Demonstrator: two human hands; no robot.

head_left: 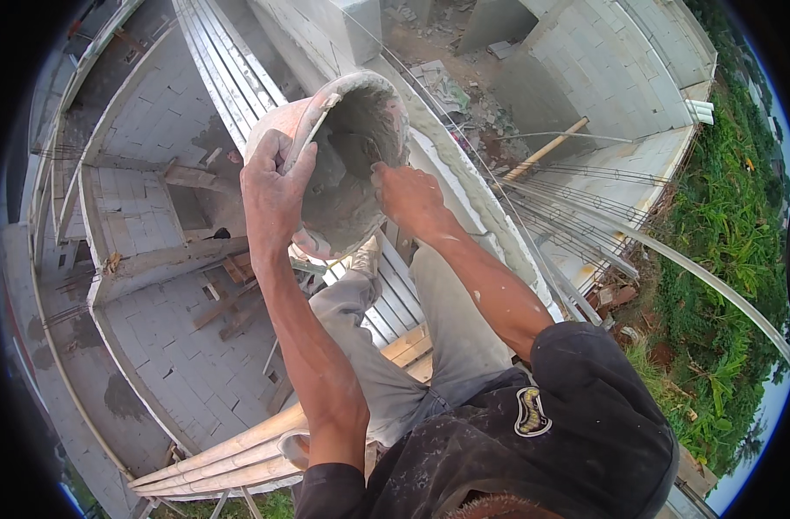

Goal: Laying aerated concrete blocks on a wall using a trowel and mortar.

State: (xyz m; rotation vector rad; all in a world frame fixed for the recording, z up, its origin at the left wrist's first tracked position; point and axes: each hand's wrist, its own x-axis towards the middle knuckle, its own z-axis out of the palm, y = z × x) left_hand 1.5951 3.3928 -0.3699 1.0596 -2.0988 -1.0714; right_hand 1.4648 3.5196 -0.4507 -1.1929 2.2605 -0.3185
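Note:
A pale, mortar-smeared bucket (268,121) is tipped in front of me, its mouth turned to the right and toward me. Wet grey mortar (339,212) coats its inside. My left hand (276,186) grips the near left part of the rim, thumb on one side and fingers on the other. Reaching into the bucket's mouth, my right hand (406,201) is closed, and whatever its fingers hold is hidden against the mortar. Just right of the bucket runs the top of a wall (490,221) with a strip of wet mortar along it.
I am high up, above block-walled rooms (183,363). Metal planks (226,73) and wooden boards (408,350) lie beneath me, with bamboo poles (231,454) at lower left. A taut string (464,143) follows the wall. Rebar (577,203) juts out at right, near green plants (715,251).

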